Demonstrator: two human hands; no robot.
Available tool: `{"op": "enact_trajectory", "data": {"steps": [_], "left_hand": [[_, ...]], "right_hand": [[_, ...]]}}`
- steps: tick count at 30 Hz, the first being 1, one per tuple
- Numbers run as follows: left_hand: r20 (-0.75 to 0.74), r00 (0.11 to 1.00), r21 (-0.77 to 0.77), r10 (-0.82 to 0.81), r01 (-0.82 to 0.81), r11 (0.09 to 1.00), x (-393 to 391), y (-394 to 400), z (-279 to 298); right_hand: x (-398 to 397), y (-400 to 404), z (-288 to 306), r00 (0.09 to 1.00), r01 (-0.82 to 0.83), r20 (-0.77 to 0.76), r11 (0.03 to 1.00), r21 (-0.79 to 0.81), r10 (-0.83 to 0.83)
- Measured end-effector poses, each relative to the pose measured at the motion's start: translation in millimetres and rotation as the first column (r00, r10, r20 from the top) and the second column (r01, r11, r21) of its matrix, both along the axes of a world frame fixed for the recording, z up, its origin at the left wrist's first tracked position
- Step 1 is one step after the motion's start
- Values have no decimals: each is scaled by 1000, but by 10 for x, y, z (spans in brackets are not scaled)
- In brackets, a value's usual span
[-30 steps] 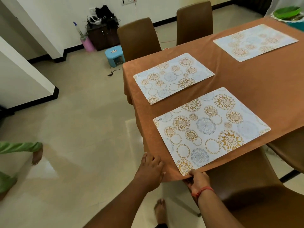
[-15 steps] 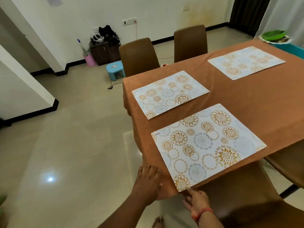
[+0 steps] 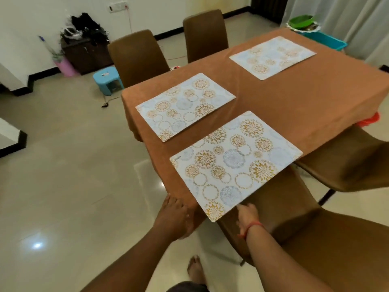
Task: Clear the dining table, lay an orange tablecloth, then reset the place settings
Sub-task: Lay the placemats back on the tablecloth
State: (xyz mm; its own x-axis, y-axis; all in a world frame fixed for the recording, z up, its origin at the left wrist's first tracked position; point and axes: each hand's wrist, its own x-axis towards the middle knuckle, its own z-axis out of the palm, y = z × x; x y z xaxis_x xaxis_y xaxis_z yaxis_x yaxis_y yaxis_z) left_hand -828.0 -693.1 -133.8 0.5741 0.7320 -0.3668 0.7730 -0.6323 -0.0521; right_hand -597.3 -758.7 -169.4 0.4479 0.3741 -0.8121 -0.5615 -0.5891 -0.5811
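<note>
**Inspector:** The orange tablecloth (image 3: 294,106) lies spread over the bench, hanging down at the near corner. Your left hand (image 3: 174,216) rests on that corner overhang with fingers laid straight, clasping nothing. Your right hand (image 3: 247,216) sits just below the near edge of the nearest placemat (image 3: 233,163); whether its fingers pinch the cloth, I cannot tell.

**Operator:** And the step in hand?

**Inspector:** By my judgement, squaring the cloth at this corner. Draw downward evenly with both hands; a sideways tug would skew the nearest placemat, which already reaches the bench edge.

**Operator:** Count?

**Inspector:** Three placemats: the nearest, the middle placemat (image 3: 185,105), the far placemat (image 3: 272,56). No plates or cutlery visible. Four brown chairs: two at the far side (image 3: 136,55) (image 3: 205,32), two at your right (image 3: 294,239) (image 3: 357,161).
</note>
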Motion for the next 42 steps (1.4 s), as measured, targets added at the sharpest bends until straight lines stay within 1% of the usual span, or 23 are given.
{"op": "enact_trajectory", "data": {"steps": [2,5,9,11,12,14,15,18,21,23,25,27,29,32,34,36,37,39,42], "left_hand": [[-32,999,8,-44,44,999,-36,33,-33],[-76,993,14,-92,93,996,17,145,-41],[-57,992,67,-114,118,991,280,341,54],[-19,998,86,-64,65,994,403,434,31],[-11,1000,76,0,1,997,418,466,-15],[-17,994,-11,108,-108,994,461,417,-144],[-44,991,-56,130,-132,990,445,360,-222],[-56,987,-86,148,-153,984,353,212,-387],[-56,986,-103,158,-163,981,300,194,-374],[-60,985,-125,160,-167,978,309,211,-346],[-91,972,-107,218,-227,968,392,239,-248],[-120,954,-39,274,-280,959,575,244,-93],[-82,957,-12,278,-280,960,937,65,55],[6,981,33,195,-196,980,1732,-336,291],[62,987,30,149,-151,988,2298,-621,433],[99,987,10,127,-129,992,2696,-949,539],[91,989,2,119,-120,993,2803,-1081,542],[24,986,-7,167,-167,986,2787,-1271,533],[-64,949,-18,307,-309,951,2364,-1304,510]], "right_hand": [[41,32,-2,999,27,34,999,-22,-26],[46,3,-6,996,91,18,995,-47,-90],[81,-129,21,997,82,6,996,-25,-82],[170,-230,106,998,66,4,998,-11,-66],[223,-278,149,999,46,7,999,-7,-46],[405,-430,234,1000,19,23,1000,3,-19],[499,-504,252,999,13,36,1000,8,-13],[706,-761,289,998,34,44,999,5,-34],[861,-1035,338,997,71,35,997,15,-71],[1035,-1195,402,997,53,52,997,48,-56],[1255,-1338,523,996,23,81,996,81,-29],[1476,-1445,657,992,-17,122,994,105,4],[1747,-1635,830,981,-97,182,987,130,73],[2205,-1957,1107,920,-244,340,963,114,193],[2518,-2205,1268,841,-337,464,940,47,279],[2810,-2501,1378,764,-406,540,914,-23,353],[2944,-2637,1402,734,-427,564,903,-48,377],[3185,-2845,1439,671,-469,615,880,-82,415],[3349,-2971,1403,603,-497,667,860,-117,439]]}}
